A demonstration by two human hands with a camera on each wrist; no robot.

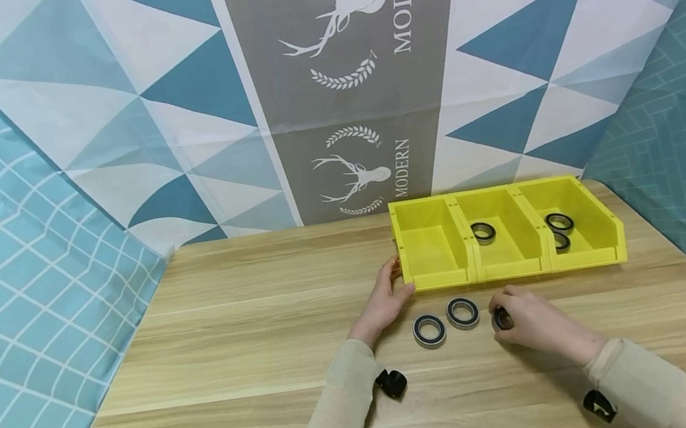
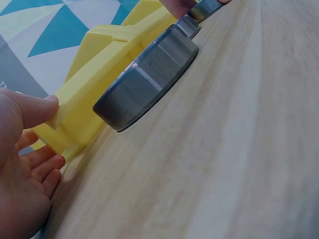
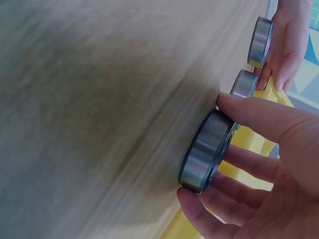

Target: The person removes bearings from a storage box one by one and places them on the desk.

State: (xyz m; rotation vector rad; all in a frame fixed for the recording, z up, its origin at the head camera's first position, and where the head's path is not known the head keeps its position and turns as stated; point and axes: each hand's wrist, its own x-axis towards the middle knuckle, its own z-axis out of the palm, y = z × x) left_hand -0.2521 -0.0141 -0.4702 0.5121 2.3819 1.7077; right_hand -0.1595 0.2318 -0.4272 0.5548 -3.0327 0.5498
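Observation:
My right hand [image 1: 538, 318] grips a ball bearing [image 3: 207, 152] by its outer rim, thumb on one side and fingertips on the other, low over the table. In the head view the hand partly hides this bearing. To its left, a bearing [image 1: 451, 314] and another bearing [image 1: 417, 335] lie flat, side by side. My left hand [image 1: 387, 301] holds the front left corner of the yellow bin row [image 1: 441, 279], with the thumb [image 2: 40, 110] at the front edge and the fingers along the side.
The bin row has three compartments. A bearing [image 1: 484, 232] sits in the middle one; in the right one are an upper bearing [image 1: 571, 221] and a lower bearing [image 1: 562, 246]. Wooden tabletop [image 1: 236, 346] extends left, with a patterned cloth [image 1: 183, 105] behind.

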